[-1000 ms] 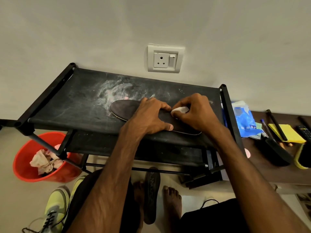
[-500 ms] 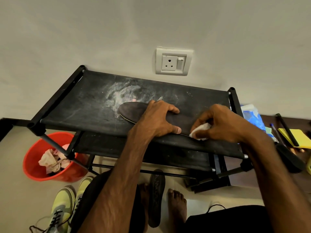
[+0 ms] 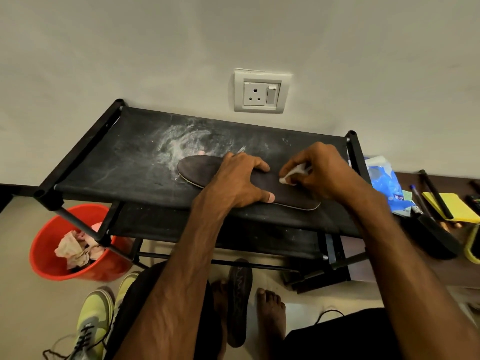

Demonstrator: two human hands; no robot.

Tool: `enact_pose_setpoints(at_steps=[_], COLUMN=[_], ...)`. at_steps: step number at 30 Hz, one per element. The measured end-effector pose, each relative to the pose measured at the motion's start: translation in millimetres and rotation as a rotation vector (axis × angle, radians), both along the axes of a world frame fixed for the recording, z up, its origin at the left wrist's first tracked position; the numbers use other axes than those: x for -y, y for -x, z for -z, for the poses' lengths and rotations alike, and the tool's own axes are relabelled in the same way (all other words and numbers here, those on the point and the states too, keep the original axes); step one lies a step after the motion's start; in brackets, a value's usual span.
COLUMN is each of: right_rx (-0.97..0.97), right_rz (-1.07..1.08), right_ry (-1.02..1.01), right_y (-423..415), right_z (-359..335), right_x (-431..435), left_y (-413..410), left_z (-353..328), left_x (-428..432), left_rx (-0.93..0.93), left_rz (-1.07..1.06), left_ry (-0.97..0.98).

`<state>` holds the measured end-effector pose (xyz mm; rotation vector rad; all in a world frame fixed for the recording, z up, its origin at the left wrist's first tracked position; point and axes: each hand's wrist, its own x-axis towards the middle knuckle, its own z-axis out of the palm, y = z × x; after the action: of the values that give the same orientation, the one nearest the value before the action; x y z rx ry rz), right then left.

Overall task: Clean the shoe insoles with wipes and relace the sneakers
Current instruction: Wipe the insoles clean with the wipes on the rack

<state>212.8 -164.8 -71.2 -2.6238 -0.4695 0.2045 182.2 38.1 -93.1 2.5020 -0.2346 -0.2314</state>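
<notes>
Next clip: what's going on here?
A person is wiping a dark insole on the top shelf of a black rack. The left hand holds the insole down; the right hand pinches a white wipe against it. A second insole and yellow-green sneakers lie on the floor below.

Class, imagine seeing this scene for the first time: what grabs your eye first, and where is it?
At centre, on the black rack, the left hand holds a dark insole flat while the right hand pinches a white wipe against it. Next, the red bucket of crumpled tissues at lower left, beside the rack's leg, and a white powdery smear on the rack behind the insole.
</notes>
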Motion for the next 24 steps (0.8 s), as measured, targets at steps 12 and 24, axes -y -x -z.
enact_pose_setpoints(at_steps=[12,24], right_rx=[-0.078,-0.241], right_rz=[0.084,-0.112], right_ry=[0.043,0.068], right_y=[18.9,31.6], right_z=[-17.2,-28.8], right_x=[34.4,24.2], left_y=[3.9,2.8], left_z=[-7.4,-5.8], left_x=[2.9,3.9], left_rx=[0.016,-0.005], left_rz=[0.002,-0.013], left_ry=[-0.009,0.003])
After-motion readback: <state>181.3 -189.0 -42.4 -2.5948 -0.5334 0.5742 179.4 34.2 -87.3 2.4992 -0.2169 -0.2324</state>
